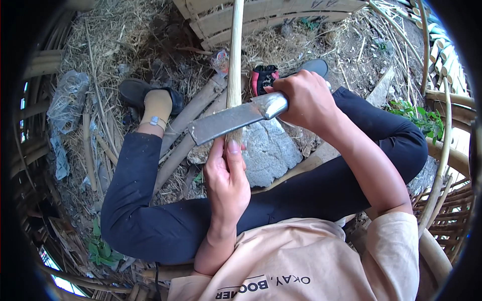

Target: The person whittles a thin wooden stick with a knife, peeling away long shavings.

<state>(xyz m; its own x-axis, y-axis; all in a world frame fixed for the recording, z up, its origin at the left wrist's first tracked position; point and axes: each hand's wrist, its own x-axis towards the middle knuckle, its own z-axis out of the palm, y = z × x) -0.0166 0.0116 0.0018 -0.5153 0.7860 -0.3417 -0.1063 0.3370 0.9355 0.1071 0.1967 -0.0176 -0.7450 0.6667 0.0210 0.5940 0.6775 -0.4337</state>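
Note:
My right hand grips the pale metal handle end of a machete, whose broad, square-tipped blade points left. The blade lies across a pale bamboo strip, which runs upward out of the picture. Just below the blade, my left hand pinches the lower end of the strip between thumb and fingers. Behind both hands sits a grey stone on the ground between my legs. The blade hides the part of the strip under it.
Bamboo poles lie slantwise by my left foot. A slatted bamboo panel stands at the far side. Clear crumpled plastic lies at left, and a red and black object beyond my right hand. Cut bamboo tubes are stacked far right.

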